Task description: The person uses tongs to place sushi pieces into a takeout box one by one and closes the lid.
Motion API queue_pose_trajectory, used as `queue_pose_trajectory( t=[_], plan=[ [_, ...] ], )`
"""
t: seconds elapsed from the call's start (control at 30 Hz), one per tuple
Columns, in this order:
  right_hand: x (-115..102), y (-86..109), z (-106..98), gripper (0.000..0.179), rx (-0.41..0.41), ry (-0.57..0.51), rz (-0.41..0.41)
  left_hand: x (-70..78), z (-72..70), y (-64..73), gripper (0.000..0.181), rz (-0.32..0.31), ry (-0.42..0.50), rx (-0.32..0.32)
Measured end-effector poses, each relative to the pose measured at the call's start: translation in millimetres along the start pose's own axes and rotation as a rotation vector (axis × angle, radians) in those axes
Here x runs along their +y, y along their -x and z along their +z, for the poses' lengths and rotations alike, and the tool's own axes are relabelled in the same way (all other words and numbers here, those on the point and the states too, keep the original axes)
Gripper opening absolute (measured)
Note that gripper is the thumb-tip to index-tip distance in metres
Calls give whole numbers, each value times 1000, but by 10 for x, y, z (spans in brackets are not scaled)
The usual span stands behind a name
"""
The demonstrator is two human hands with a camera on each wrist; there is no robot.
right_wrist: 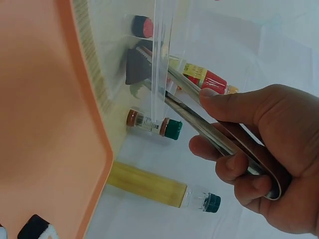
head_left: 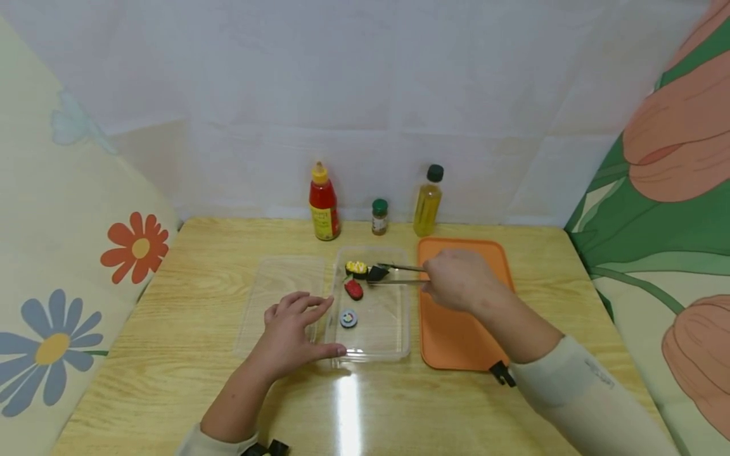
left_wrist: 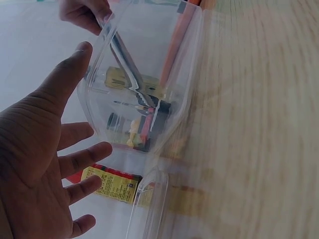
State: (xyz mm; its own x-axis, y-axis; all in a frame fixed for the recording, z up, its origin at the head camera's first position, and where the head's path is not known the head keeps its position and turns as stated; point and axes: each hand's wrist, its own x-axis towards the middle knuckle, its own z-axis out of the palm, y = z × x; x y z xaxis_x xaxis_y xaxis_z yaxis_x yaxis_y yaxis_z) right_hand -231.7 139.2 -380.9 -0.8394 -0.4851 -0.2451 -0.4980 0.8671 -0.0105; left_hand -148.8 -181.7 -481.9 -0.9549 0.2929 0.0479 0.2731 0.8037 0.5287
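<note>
My right hand [head_left: 459, 278] grips metal tongs [right_wrist: 199, 122] from the right, their tips inside a clear plastic container [head_left: 379, 345]. At the tips is a black-wrapped sushi piece [head_left: 377, 273]; whether they pinch it I cannot tell. Next to it sit a sushi piece with yellow topping [head_left: 357, 269] and a red-topped piece [head_left: 353, 289]. A round sushi roll [head_left: 348, 318] lies nearer the container's front left. Spread-fingered, my left hand [head_left: 293, 332] is at the container's left side, thumb by the front corner; its palm and fingers [left_wrist: 89, 152] hold nothing.
Left of the container lies a clear lid [head_left: 268, 278]. An orange tray [head_left: 456, 339] is on the right, a black-and-white piece [right_wrist: 37, 229] on it. Along the back wall stand a red sauce bottle [head_left: 324, 209], a green-capped spice jar [head_left: 379, 217] and an oil bottle [head_left: 428, 206].
</note>
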Motion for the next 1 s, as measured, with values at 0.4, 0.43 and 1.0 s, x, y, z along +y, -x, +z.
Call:
queue_pose_trajectory(
  t=[0.4,0.43,1.0],
  plan=[
    [151,110,33,48,48,-62,14,4,0,-2,102,0,-13,-5],
    [180,129,46,48,69,-63,6,3,-2,-3,102,-1,-12,-4],
    [569,441,248,44,312,-196,-64,13,-11,-9,102,-9,-12,-9]
  ],
)
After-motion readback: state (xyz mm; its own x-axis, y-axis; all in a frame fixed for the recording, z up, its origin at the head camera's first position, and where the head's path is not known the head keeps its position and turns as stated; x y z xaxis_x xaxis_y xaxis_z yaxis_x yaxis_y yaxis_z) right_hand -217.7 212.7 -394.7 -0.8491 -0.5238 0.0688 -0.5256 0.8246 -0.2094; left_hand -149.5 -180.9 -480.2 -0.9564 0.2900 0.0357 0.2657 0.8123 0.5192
